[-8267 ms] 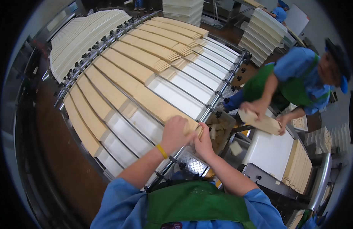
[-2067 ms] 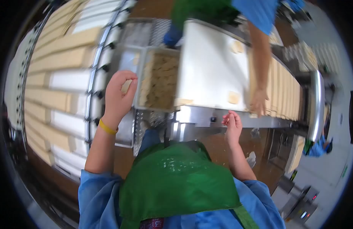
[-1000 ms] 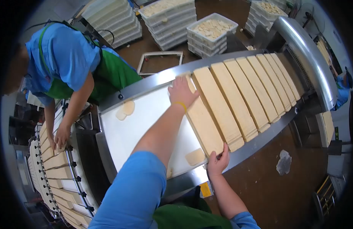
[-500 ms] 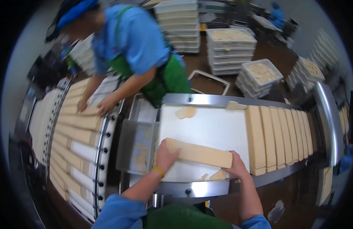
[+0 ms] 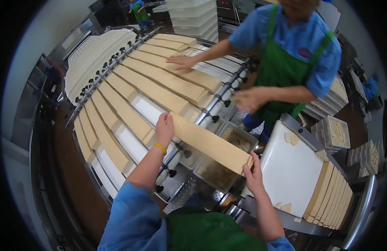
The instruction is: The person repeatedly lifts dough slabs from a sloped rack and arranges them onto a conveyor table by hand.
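Between my two hands is a long, flat stack of pale dough sheets [image 5: 210, 142], slanting down to the right. My left hand [image 5: 165, 129], with a yellow band at the wrist, grips its upper left end. My right hand [image 5: 254, 173] is closed round the lower right end. The stack is over the edge of a conveyor [image 5: 128, 144] with metal rails, near plastic bins [image 5: 216, 173] holding dough scraps. Similar long dough stacks [image 5: 155, 90] lie in rows on that conveyor.
A co-worker in a green apron [image 5: 285, 62] stands across the conveyor, one hand over the dough stacks. At right, a white work surface [image 5: 281, 171] carries a row of dough strips [image 5: 327, 194] and scraps. Stacked white crates [image 5: 193, 19] stand behind.
My hands have carried the dough stack from the white surface to the conveyor's edge. The view has turned left. The co-worker's hands have come apart, one now off the conveyor.
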